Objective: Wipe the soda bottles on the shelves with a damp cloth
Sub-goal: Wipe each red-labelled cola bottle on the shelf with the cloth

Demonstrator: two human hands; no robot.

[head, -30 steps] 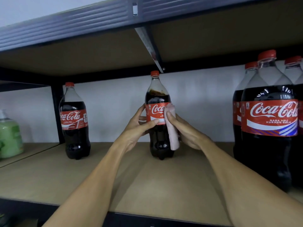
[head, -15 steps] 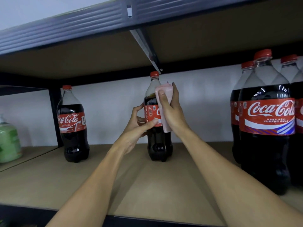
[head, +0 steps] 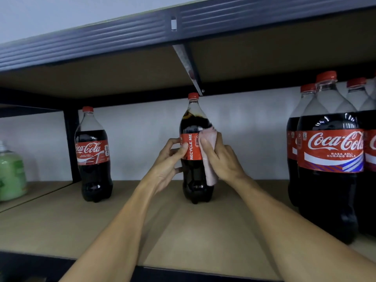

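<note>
A soda bottle (head: pixel 195 178) is stood upright toward the back edge of the shelf (head: pixel 183 231), about midway along it. Its red label is turned so that "RECYCLE ME" faces forward. It is held by the left hand (head: pixel 165 162) — the fingers are curled round the label's left side and the thumb is laid on its front. A pink cloth (head: pixel 210 171) is pressed against the label's right side by the right hand (head: pixel 222 159), whose fingers are wrapped round the cloth. The cloth's loose end is hung down the bottle's right flank, clear of the shelf.

A second bottle (head: pixel 93 159) is seen upright near the back left corner, well apart from the first. A cluster of bottles (head: pixel 329 180) is crowded at the right edge. Past the left post, a green bottle (head: pixel 11 171) is cut off by the frame — its lettering cannot be read. An upper shelf (head: pixel 122 37) is set overhead.
</note>
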